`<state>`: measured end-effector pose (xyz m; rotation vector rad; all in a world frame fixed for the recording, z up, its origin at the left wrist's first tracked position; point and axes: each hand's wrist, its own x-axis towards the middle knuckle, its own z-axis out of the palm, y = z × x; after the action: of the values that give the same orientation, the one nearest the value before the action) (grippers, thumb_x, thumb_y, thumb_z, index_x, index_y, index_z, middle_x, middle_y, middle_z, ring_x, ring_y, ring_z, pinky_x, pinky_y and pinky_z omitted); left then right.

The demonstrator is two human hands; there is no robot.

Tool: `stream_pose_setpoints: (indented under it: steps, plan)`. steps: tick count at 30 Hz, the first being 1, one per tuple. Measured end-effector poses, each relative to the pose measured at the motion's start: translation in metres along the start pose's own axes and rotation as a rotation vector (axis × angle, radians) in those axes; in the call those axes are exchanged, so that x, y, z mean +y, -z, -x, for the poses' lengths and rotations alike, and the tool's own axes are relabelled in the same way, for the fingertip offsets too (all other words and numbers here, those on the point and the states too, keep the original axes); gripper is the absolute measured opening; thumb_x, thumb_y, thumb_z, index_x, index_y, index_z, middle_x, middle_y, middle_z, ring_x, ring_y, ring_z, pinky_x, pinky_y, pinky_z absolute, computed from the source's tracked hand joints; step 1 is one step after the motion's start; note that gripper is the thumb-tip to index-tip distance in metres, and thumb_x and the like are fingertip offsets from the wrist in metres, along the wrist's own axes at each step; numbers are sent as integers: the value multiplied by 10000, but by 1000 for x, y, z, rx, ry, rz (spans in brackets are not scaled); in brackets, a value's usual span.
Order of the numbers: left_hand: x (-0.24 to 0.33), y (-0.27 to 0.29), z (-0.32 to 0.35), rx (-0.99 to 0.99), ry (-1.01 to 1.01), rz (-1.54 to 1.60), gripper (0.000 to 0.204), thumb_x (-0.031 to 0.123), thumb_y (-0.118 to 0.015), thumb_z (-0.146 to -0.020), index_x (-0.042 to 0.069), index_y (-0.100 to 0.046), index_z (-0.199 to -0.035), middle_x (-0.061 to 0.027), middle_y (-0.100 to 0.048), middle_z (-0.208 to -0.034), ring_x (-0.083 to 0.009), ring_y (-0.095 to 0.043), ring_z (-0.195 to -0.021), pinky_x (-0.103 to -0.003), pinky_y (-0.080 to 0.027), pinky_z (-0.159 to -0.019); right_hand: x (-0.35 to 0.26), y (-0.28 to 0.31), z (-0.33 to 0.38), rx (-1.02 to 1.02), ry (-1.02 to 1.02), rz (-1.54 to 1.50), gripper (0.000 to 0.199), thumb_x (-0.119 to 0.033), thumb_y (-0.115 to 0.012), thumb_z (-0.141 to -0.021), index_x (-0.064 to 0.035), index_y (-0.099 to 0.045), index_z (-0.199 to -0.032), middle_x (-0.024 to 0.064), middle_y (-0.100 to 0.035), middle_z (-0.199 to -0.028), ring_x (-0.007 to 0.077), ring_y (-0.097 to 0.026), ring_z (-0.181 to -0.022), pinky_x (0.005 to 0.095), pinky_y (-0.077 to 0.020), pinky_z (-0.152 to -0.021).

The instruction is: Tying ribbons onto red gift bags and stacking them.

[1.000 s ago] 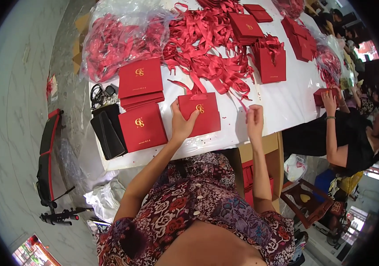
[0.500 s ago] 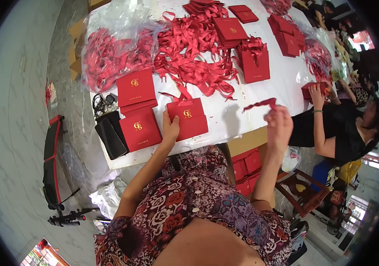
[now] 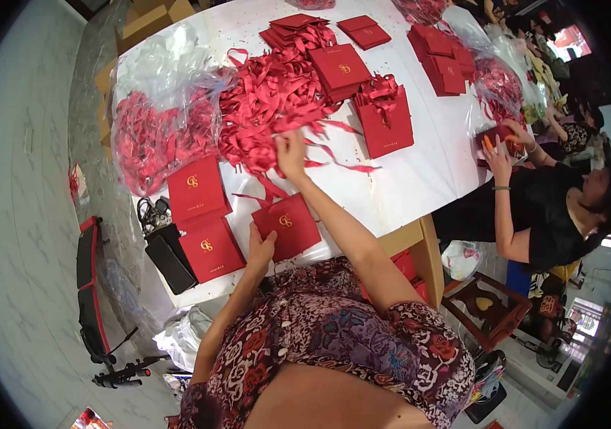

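Left hand (image 3: 262, 247) pinching red pouch (image 3: 294, 230), right hand (image 3: 292, 154) at ribbon heap (image 3: 269, 93), fingers unclear, plastic bag (image 3: 164, 132) beside

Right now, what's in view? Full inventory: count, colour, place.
held folder: one, red, near table edge
loose ribbons: many, red, mid-table heap
bagged ribbons: many, red, table left and right
folder stacks: several, red, left and far table
dark case: at least one, black, table left
cables: count unclear, dark, beside case
table: one, white-covered, centre
cardboard boxes: several, brown, below table and upper left
white bags: two, white, below table
chair: one, brown, lower right
people: one nearest in black, others behind, right
long item: one, black and red, left floor
patterned clothing: one garment, multicolour, lower middle
left grip: one, bare, on held folder
right grip: one, bare, at loose ribbons
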<state>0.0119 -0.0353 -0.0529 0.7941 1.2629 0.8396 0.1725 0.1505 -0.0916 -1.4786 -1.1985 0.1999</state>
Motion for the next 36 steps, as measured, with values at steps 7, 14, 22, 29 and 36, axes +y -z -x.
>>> stream_pose_setpoints:
  steps: [7,14,22,29,36]
  plan:
    - [-2,-50,-14,-308,29,75,496,-52,-555,-881,16,-431,-1356,-92,-567,-1285,-186,-541,-1170,-330,-427,-1009,-40,-45,-1,-448,1,17,159,-196,-627,-812,-69,-570,-887,204,-587,-893,390,-608,-777,521,-472,-628]
    - [-19,-84,-30,-335,4,-88,427,-48,-577,-858,-11,-478,-1272,-92,-609,-1198,-172,-572,-1098,-315,-441,-978,-76,21,-32,-765,125,-134,286,-207,-669,-788,-27,-585,-994,180,-629,-921,366,-605,-896,470,-492,-764]
    - [-22,-70,-31,-231,69,74,513,-39,-579,-863,7,-440,-1355,-87,-613,-1205,-167,-609,-1045,-305,-490,-910,36,40,-48,-82,-354,610,818,-496,-589,-870,31,-319,-1434,325,-261,-1469,508,-134,-1402,603,-105,-1133]
    - [-6,-99,-55,-259,-24,48,564,29,-643,-861,21,-418,-1378,-91,-609,-1220,-183,-600,-1068,-306,-478,-935,-14,-30,-39,-406,-64,288,724,-485,-583,-870,112,-448,-1256,333,-465,-1304,498,-359,-1294,588,-262,-1084]
    - [-29,-142,-142,100,-448,-366,408,177,-777,-802,54,-544,-1114,-33,-509,-978,-197,-477,-901,-383,-441,-827,-61,37,-54,-960,-114,267,473,-347,-632,-855,22,-526,-1132,225,-600,-1003,419,-604,-951,482,-513,-806]
